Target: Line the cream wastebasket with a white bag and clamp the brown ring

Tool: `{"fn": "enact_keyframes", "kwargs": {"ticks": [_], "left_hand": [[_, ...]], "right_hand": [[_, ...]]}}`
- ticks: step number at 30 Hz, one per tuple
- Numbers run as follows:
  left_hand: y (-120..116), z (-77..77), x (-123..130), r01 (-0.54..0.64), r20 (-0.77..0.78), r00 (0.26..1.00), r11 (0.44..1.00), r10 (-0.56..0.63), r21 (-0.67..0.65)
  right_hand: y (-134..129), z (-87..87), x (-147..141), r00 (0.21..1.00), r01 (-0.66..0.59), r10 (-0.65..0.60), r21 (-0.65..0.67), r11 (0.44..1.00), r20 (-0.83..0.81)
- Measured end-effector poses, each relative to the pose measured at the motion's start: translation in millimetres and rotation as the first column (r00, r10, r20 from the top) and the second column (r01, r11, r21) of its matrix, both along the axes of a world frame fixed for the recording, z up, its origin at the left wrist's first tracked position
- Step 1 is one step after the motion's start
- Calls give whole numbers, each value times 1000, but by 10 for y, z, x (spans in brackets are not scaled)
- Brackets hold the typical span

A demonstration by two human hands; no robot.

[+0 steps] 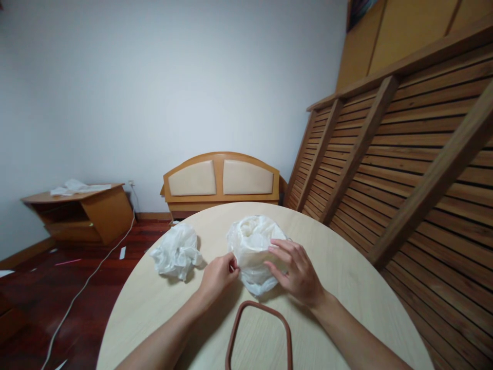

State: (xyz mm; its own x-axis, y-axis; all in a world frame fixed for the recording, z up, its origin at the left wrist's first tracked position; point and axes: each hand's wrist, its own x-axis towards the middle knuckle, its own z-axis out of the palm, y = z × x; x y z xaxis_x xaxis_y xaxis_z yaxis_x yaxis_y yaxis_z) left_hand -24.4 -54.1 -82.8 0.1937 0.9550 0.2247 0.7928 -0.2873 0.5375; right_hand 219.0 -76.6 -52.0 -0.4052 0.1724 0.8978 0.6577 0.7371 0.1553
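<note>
In the middle of the round table (pixel 327 257) stands a white plastic bag (pixel 254 241), puffed up with its top gathered around an opening. What is inside it, if anything, I cannot make out. My left hand (pixel 220 275) pinches the bag's near left side between thumb and curled fingers. Against the right side rests my right hand (pixel 295 267), fingers spread and slightly bent, holding nothing. A brown rounded frame (pixel 287 329) lies flat on the tabletop close to me, below the bag and between my forearms.
A second crumpled white plastic bag (pixel 177 252) lies at the table's left. Beyond the table is a wooden headboard (pixel 219 174). Slatted wooden panels (pixel 385 154) lean along the right. On the left, a low cabinet (pixel 103 210) stands near a white cable (pixel 90 277) on the floor.
</note>
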Motion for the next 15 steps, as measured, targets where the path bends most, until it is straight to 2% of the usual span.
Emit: {"fn": "enact_keyframes", "kwargs": {"ticks": [6,9,11,12,15], "left_hand": [[54,-51,-38,-20,21,1000,1000,19,16],[48,-52,-35,-32,170,985,987,5,156],[21,-23,-28,-2,254,963,939,-91,344],[1,-3,-21,37,242,958,903,-153,428],[-76,56,13,210,68,954,816,-291,539]], "right_hand": [[-14,12,-7,999,16,-13,-64,998,47],[-10,21,1,999,-13,15,-72,997,31],[-1,29,5,1000,-29,28,-63,998,-12],[4,32,6,999,-22,18,-69,997,-48],[23,27,11,992,14,-34,-167,986,-119]]}}
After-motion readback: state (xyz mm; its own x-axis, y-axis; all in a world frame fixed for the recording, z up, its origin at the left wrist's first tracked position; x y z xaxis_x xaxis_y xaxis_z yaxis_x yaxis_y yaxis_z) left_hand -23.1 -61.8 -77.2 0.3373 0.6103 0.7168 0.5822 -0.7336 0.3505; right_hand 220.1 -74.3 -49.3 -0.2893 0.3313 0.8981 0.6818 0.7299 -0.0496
